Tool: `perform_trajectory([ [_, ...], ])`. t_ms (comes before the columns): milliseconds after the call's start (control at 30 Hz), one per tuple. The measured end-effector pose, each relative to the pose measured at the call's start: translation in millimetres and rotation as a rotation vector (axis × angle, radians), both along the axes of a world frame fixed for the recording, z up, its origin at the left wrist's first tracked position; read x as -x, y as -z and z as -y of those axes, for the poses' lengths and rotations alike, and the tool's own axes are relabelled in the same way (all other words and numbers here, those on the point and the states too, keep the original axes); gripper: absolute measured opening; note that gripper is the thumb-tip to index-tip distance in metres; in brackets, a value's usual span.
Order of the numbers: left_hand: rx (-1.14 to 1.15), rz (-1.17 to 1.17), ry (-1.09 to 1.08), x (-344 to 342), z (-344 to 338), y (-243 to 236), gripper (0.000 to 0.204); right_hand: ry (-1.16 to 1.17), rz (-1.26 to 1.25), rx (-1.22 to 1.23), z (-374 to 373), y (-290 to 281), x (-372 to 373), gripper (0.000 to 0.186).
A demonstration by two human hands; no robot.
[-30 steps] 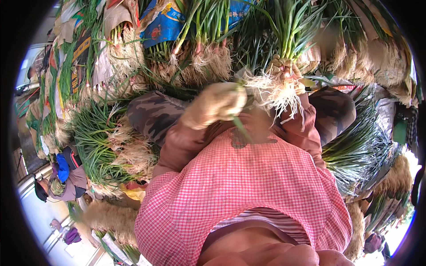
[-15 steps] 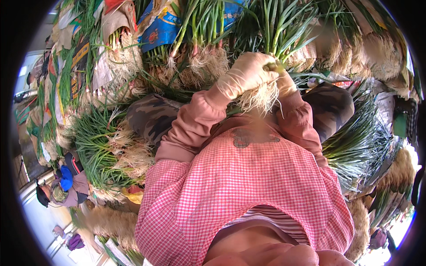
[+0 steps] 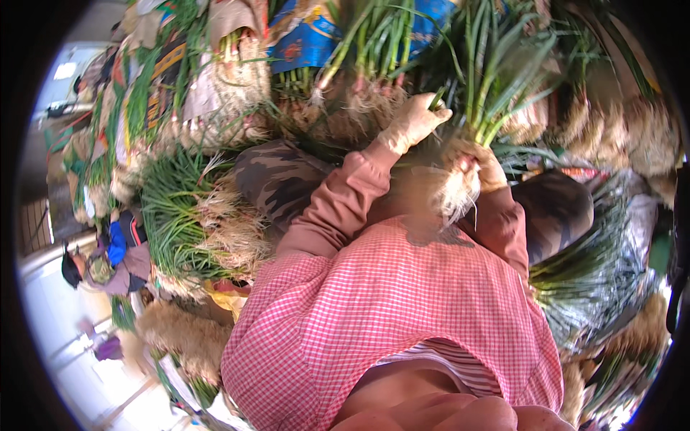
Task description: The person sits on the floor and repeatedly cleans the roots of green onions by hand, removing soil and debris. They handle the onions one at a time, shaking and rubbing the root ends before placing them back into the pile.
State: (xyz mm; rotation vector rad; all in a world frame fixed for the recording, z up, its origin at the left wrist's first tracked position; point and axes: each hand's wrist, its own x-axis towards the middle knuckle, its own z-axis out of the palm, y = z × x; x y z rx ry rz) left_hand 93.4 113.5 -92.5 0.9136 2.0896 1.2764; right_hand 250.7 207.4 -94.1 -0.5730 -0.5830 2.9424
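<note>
In my right hand (image 3: 491, 169), gloved in pale fabric, is a bunch of spring onions (image 3: 483, 100). Its green leaves point up and away, and its whitish roots hang toward my apron. The fingers are wrapped round the lower stems, partly behind the roots. My left hand (image 3: 415, 123), in a matching glove, is apart from the bunch on its left side. Its thumb and fingers are closed on a short green piece of leaf (image 3: 436, 100), small and partly hidden.
More spring onions (image 3: 366, 54) stand in rows along the far side. A loose pile (image 3: 180, 223) lies at my left, and another (image 3: 582, 266) on plastic sheeting at my right. My camouflage-clad knee (image 3: 284, 176) borders the left pile. A person (image 3: 108, 258) is at far left.
My left hand has come away from the bunch, pinching a green piece. The right hand still grips the bunch, whose root end has turned more into view. The whole view has shifted slightly.
</note>
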Motion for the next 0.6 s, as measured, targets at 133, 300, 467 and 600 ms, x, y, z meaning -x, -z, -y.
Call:
perform_trajectory([
  [133,0.446,-0.072,0.583,8,59,-21,0.039,-0.026,-0.049,-0.052,-10,-11,-3,0.019],
  [300,0.189,-0.512,-0.392,112,90,-27,0.021,-0.029,0.074,-0.025,-5,11,11,0.013],
  [467,0.439,-0.493,-0.252,159,63,-21,0.052,-0.052,0.147,0.08,10,26,14,0.011],
  [600,-0.218,0.253,-0.316,106,51,-48,0.029,-0.05,-0.143,0.08,5,-4,-1,0.025],
])
